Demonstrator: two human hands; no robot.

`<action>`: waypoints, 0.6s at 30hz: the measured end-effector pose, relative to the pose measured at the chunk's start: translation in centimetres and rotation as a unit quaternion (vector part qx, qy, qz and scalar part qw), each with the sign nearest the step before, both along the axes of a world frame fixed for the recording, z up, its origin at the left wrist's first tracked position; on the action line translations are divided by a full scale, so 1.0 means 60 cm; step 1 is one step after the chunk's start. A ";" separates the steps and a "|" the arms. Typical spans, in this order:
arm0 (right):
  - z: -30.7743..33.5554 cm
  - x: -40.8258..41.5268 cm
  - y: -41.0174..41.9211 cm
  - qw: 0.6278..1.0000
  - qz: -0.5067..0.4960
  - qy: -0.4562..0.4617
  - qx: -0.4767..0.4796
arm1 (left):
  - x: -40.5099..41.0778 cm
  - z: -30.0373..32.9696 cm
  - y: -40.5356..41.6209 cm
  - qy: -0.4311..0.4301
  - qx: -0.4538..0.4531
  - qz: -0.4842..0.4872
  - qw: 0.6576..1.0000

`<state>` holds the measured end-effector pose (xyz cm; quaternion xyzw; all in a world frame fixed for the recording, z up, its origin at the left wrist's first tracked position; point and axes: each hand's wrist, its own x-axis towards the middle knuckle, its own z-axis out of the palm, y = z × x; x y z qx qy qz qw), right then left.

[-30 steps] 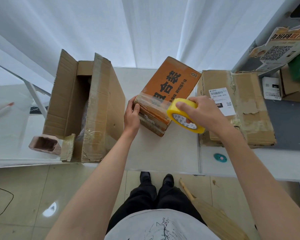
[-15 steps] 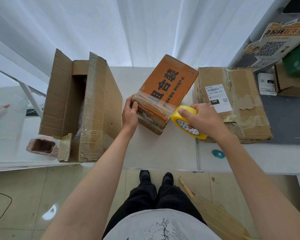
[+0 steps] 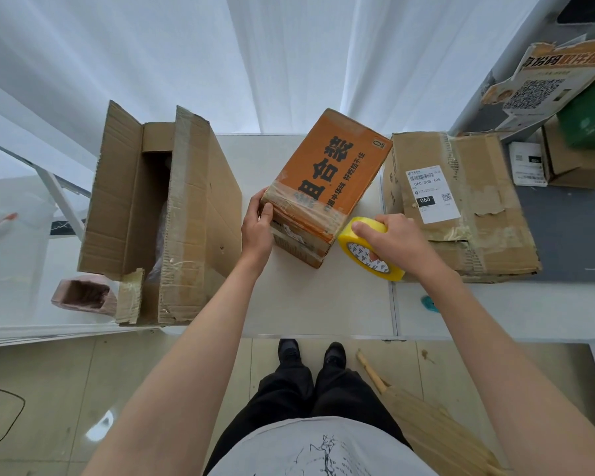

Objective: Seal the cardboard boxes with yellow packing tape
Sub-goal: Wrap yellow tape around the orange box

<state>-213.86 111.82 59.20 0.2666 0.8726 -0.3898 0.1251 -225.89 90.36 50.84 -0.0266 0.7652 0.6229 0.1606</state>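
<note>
Far left on the tabletop (image 3: 316, 304): big open box (image 3: 172, 214), flaps up, not yet sealed. Left hand (image 3: 256, 225) next, thumb and fingers curled on the near-left corner of the orange box (image 3: 327, 187), holding it steady. Orange box in the middle of the tabletop, tilted, long axis from near-left to far-right; clear tape seen across its near end, no yellow strip seen on it. Just right of its near-right corner: yellow tape roll (image 3: 368, 249), standing on edge, close beside the box; whether touching, hard to tell. Right hand (image 3: 389, 235) gripping the roll from above, fingers wrapped over its rim. Further right: worn brown box (image 3: 461, 204) with a white label, lying flat behind the right hand.

Key relation for the coming move, as a judgement: box lying left and far from the roll, right hand nearer to the near end. Probably needed: free tape end onto the near face, then pull along the long axis toward far-right, left hand bracing.
</note>
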 end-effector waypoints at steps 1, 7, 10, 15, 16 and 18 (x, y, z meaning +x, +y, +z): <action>-0.002 -0.002 0.002 1.000 0.000 -0.002 -0.003 | -0.001 0.004 0.000 -0.004 -0.008 -0.006 1.000; -0.012 -0.011 0.013 1.000 0.018 -0.011 0.006 | 0.016 0.037 0.003 0.263 -0.205 -0.103 0.937; -0.016 -0.008 0.024 1.000 0.016 -0.015 -0.005 | 0.035 0.034 0.010 0.363 -0.303 -0.258 0.842; -0.026 -0.004 0.023 0.999 0.014 -0.013 -0.035 | 0.053 0.014 0.014 0.345 -0.459 -0.291 0.765; -0.028 -0.003 0.023 0.999 0.012 -0.010 -0.042 | 0.052 0.017 0.016 0.348 -0.468 -0.291 0.759; -0.027 -0.001 0.026 0.999 0.017 -0.006 -0.047 | 0.055 0.020 0.020 0.381 -0.468 -0.311 0.734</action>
